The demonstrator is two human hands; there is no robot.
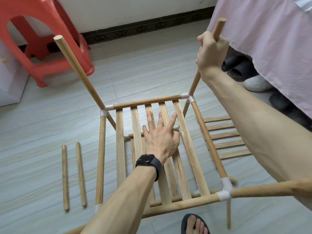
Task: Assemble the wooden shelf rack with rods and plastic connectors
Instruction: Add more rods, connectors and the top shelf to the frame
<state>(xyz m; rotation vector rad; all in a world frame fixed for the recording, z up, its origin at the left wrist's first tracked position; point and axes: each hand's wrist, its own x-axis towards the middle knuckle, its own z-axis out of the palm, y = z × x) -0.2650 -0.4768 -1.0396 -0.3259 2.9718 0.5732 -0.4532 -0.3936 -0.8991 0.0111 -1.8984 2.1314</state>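
Observation:
The half-built wooden rack stands on the floor, its slatted shelf (185, 142) framed by rods joined with white plastic connectors (106, 110). My left hand (160, 134) lies flat with spread fingers on the slats, a watch on its wrist. My right hand (211, 51) grips the far right upright rod (218, 29), which rises from the far right corner connector (189, 97). Another upright rod (76, 66) stands at the far left corner. A lower shelf shows through the slats.
Two loose short rods (65, 176) lie on the floor at the left. A spare slat panel (224, 137) lies to the right of the rack. A red plastic stool (40, 39) stands at the back left, a pink cloth (270, 39) and shoes at the right. My sandalled foot (194, 224) is below.

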